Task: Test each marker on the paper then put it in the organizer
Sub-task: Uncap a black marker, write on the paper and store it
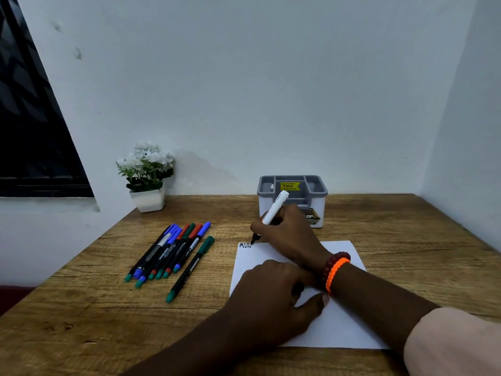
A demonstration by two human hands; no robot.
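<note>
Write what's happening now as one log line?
step: testing | right hand grips white marker, tip on paper | left hand rests on paper | organizer: no markers seen

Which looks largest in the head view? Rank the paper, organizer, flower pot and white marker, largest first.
1. paper, nearest the camera, which enlarges it
2. organizer
3. flower pot with its flowers; pot alone looks smaller
4. white marker, held in the right hand

Ranks 2 and 3 are close.

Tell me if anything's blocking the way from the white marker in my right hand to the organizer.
Nothing visible does. The right hand holds the white marker with its tip on the paper, and the organizer stands just behind on the table, its top open. Only bare table lies between them.
</note>
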